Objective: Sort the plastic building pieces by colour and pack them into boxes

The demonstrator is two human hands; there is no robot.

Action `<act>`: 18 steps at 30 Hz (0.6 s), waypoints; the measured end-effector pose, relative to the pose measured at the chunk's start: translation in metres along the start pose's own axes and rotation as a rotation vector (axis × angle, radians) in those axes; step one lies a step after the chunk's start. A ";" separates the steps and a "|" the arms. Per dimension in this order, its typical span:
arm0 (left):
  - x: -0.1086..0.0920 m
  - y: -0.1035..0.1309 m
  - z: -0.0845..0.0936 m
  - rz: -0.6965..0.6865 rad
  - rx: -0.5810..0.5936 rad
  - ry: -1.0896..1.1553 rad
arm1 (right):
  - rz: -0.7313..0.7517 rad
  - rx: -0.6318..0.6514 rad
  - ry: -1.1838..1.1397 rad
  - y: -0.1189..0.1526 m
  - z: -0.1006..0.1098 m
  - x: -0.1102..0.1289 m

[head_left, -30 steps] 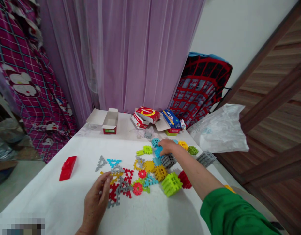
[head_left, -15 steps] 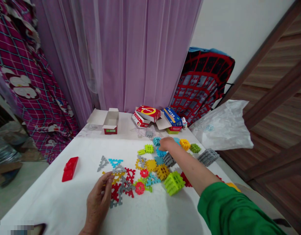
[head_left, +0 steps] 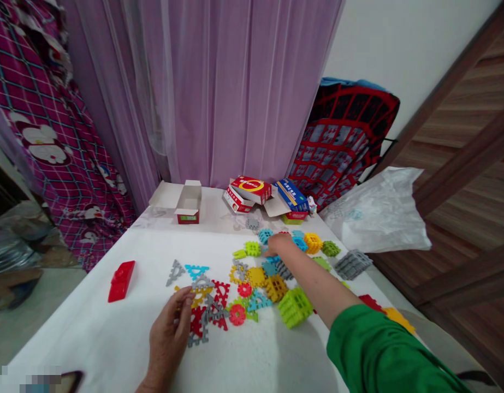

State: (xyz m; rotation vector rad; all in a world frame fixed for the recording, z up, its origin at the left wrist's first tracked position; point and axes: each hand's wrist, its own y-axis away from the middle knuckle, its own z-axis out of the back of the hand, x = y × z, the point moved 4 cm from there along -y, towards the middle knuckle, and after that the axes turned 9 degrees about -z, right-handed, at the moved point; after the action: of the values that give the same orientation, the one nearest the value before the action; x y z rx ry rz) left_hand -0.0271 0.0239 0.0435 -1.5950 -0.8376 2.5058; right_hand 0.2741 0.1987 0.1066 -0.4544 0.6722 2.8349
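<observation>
Left hand [head_left: 170,323]: loosely curled, yellow piece [head_left: 199,299] at its two o'clock.
Right hand [head_left: 278,243]: fingers hidden near blue pieces [head_left: 270,269]; can't tell its grip.
Grey block [head_left: 283,269]: partly behind your forearm [head_left: 317,277].

Soft, slightly dim indoor light, super wide lens.
My white table [head_left: 92,333] is the brightest big patch, lit pretty evenly, with a faint fuzzy shadow [head_left: 296,357] just below the lime green cube [head_left: 295,307]; honestly can't tell where the light comes from. Floor [head_left: 57,286] on the left goes murky. My right hand [head_left: 277,244] looks kinda smeary, small details are mushy, the wooden door [head_left: 460,240] leans hard at the edge, and the bottom-left corner's pixelated into blocks.
</observation>
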 end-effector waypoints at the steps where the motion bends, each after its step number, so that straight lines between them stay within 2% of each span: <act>1: 0.000 0.000 0.000 -0.002 -0.004 0.001 | -0.005 0.003 -0.006 -0.001 -0.001 0.000; 9: 0.003 0.001 -0.002 0.000 -0.009 0.011 | -0.031 0.028 -0.033 -0.010 -0.007 0.003; 18: 0.003 0.001 -0.002 0.005 -0.002 0.004 | -0.042 -0.001 -0.089 -0.019 -0.011 0.006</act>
State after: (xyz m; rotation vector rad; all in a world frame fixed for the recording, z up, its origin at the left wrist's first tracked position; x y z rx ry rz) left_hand -0.0264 0.0247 0.0402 -1.6040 -0.8370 2.5048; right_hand 0.2760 0.2111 0.0873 -0.3359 0.6362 2.7970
